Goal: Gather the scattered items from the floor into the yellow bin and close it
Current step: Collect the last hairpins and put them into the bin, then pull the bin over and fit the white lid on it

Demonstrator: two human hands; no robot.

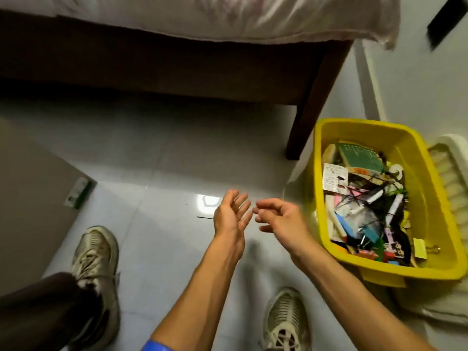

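2 hands hover together over the floor, just left of the yellow bin. Our left hand is turned palm-up with fingers straight and apart, holding nothing we can see. Our right hand has its fingers loosely curled, tips near the left palm; whether it pinches something tiny we cannot tell.

We judge the gathering nearly done: the bin is heaped with papers, clips and boxes, and its pale lid lies behind it on the far side. 1 thin pin lies on the tile just left of our left hand, and a small green packet sits well apart to the left, by a grey board.

For the pin, we should press a fingertip on 1 end to tip it up, then pinch; glossy tile gives little purchase. Open room is wide between our 2 shoes, but the bed leg stands close to the bin's near corner, so we should carry things in over the bin's left rim.
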